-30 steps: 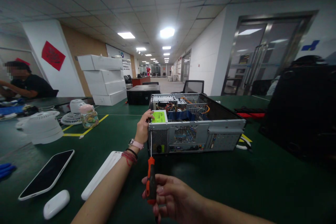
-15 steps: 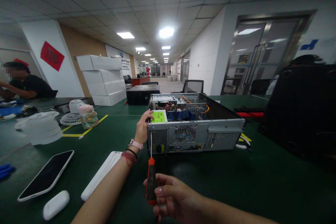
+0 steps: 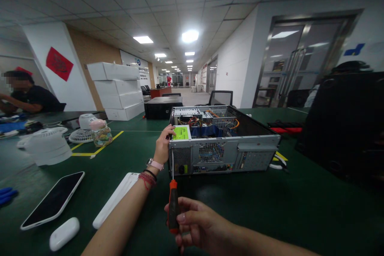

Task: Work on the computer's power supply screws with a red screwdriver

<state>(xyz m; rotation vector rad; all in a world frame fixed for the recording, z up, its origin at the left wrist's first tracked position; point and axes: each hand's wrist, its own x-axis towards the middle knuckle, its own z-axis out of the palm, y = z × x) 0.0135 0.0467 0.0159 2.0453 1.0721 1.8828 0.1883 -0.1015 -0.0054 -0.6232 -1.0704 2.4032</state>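
Note:
An open computer case (image 3: 255, 144) lies on the green table with its rear panel facing me; cables and a green-labelled power supply (image 3: 181, 133) show inside. My left hand (image 3: 163, 144) rests on the case's near left top corner, fingers curled over the edge beside the green label. My right hand (image 3: 195, 222) is closed round the orange and black handle of a screwdriver (image 3: 173, 204). Its thin shaft points up to the left edge of the rear panel, near the power supply grille.
A phone (image 3: 54, 199), a white case (image 3: 64, 233) and a white flat box (image 3: 115, 198) lie at the near left. White fans (image 3: 46, 144) and a jar (image 3: 101, 133) stand further left, with stacked white boxes (image 3: 118, 90) behind. A person sits at far left. A black bag (image 3: 348, 124) fills the right.

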